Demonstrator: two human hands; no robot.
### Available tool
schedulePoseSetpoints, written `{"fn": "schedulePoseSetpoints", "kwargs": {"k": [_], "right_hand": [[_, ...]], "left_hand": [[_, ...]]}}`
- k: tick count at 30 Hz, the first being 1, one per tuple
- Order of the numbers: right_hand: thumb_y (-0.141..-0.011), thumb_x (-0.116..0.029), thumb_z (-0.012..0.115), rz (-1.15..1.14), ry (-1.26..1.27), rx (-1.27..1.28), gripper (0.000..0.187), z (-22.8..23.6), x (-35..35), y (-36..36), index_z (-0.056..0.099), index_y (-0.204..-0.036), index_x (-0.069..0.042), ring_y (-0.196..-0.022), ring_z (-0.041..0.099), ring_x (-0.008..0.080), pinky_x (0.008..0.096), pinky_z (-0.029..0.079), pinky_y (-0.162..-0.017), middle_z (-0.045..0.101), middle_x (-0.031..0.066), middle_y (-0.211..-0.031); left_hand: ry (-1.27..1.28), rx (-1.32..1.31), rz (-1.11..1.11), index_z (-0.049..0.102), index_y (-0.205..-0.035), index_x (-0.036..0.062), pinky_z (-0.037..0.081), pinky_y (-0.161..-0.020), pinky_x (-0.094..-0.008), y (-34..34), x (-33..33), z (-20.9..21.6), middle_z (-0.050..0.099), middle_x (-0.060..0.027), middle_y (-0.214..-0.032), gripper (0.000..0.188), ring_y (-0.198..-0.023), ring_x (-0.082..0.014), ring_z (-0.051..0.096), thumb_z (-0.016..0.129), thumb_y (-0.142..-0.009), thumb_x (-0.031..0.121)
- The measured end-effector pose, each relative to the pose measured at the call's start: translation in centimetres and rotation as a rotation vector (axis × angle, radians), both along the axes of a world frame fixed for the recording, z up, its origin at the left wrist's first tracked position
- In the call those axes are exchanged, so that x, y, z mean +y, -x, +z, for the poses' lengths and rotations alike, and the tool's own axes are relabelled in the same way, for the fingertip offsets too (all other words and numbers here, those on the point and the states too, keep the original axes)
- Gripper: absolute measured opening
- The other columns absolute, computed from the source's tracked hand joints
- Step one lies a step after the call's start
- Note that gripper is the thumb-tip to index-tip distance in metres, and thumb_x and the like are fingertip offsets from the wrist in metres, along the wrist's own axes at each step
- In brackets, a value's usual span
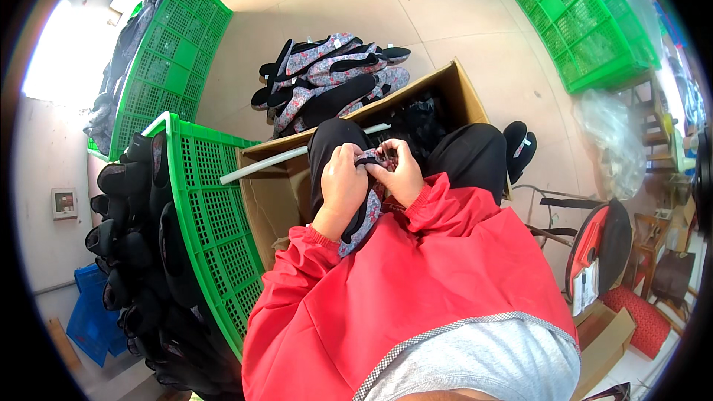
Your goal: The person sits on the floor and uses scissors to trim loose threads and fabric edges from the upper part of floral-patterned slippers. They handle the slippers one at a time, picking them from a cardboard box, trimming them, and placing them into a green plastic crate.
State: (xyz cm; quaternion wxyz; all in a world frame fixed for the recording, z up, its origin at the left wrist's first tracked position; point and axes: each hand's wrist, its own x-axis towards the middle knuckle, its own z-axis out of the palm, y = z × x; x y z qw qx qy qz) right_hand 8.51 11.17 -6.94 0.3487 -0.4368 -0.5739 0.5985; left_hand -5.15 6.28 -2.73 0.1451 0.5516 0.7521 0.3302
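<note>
Pinching a floral slipper (359, 236) with black trim at its upper end, narrow-fingered, between thumbs and forefingers of left hand (343, 182) and right hand (405, 178), close together over the lap; letting its lower part hang against the red jacket (401, 275). Cannot quite tell, behind the knuckles, what exactly the tips press. Looks, by judgement, partway through close finger work on the trim; probably calls next for a steady left pinch and small right-hand shifts along the edge. Just ahead, must mind the cardboard box (269, 219) and the white rod (267, 165) slanting across its left side; further left, the green crate (215, 215). Beyond the box, meets the slipper pile (330, 104). To the right, offers more elbow room, past the black slippers (520, 150) near the knee.
</note>
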Motion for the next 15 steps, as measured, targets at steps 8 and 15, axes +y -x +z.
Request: {"fn": "schedulePoseSetpoints", "kwargs": {"k": [8,15], "right_hand": [[-0.102,-0.026,0.054,0.050,0.138,0.300,0.029,0.2,-0.7,-2.0,0.052,-0.118,-0.002,-0.079,0.057,0.0070,0.0216,0.048,-0.074,0.063,0.0033,-0.096],[-0.101,-0.018,0.054,0.153,0.122,0.182,0.022,1.1,-0.7,-3.1,0.060,-0.112,0.000,-0.077,0.060,0.0095,0.0245,0.049,-0.072,0.065,0.0033,-0.089]], "left_hand": [[-0.255,0.012,-0.114,0.066,-0.091,0.0040,0.049,-0.071,-0.0335,0.2,-0.2,1.1,0.061,-0.0090,-0.091,0.021,-0.080,-0.0255,0.061,0.067,-0.071,-0.004],[-0.331,0.025,-0.084,0.066,-0.086,0.0031,0.050,-0.069,-0.0346,0.1,-0.4,0.7,0.063,-0.0103,-0.085,0.017,-0.077,-0.0279,0.063,0.068,-0.070,-0.004]]}}
